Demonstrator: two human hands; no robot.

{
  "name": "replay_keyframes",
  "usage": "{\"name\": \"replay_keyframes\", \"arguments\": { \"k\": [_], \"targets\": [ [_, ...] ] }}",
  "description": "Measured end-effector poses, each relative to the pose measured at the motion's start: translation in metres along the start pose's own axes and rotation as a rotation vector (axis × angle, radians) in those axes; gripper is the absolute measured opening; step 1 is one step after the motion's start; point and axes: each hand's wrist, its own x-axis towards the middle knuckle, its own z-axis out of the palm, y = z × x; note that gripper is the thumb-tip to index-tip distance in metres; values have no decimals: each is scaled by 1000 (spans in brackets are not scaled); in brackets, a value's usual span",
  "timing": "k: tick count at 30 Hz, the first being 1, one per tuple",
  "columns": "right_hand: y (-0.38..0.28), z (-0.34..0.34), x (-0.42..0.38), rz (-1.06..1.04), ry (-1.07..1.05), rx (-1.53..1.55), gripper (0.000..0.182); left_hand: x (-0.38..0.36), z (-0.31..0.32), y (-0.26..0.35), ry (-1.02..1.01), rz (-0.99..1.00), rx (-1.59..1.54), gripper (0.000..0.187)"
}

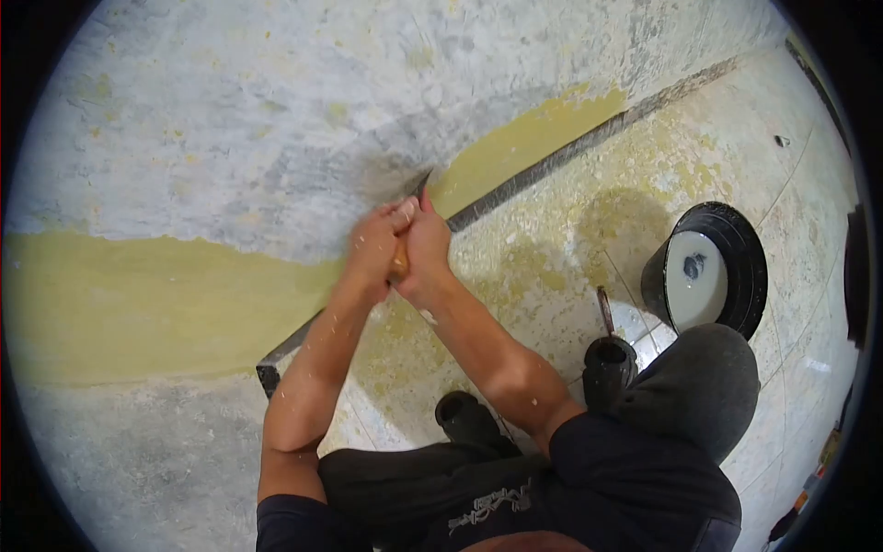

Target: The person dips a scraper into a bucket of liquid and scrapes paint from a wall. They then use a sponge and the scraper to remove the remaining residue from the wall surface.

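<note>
Both hands grip one scraper with a wooden handle and a dark blade held at the wall. My left hand wraps the handle from the left, and my right hand closes round it from the right. The blade lies by the edge where yellow paint meets the bare grey-white wall. Around the blade the wall looks blurred. Another yellow band runs to the left of my hands.
A black bucket of whitish liquid stands on the tiled floor at the right. A narrow tool lies near my shoe. Paint flakes cover the floor along the dark skirting. Colourful items sit at the lower right edge.
</note>
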Motion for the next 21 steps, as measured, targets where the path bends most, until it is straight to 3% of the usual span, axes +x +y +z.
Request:
{"name": "replay_keyframes", "arguments": {
  "k": [3,6,8,10,12,16,18,21],
  "targets": [
    [-7,7,-19,-8,35,-12,48,2,-7,2,-56,-57,-13,26],
    [-4,13,-7,-28,3,36,50,1,1,5,-6,64,86,24],
    [-3,6,-8,-86,-21,9,51,13,-12,7,-96,-110,-23,24],
    [-11,5,-11,36,12,127,56,9,0,1,-75,-35,66,22],
    [-7,8,-7,-5,28,97,55,12,1,3,-48,25,170,22],
    [-4,6,-10,-19,68,58,52,4,-1,7,-76,-67,56,20],
    [-6,4,-4,-8,42,73,51,6,1,-2,-3,35,134,21],
    [2,-3,-4,12,72,61,51,21,-20,-3,-65,-97,90,24]
  ]
}}
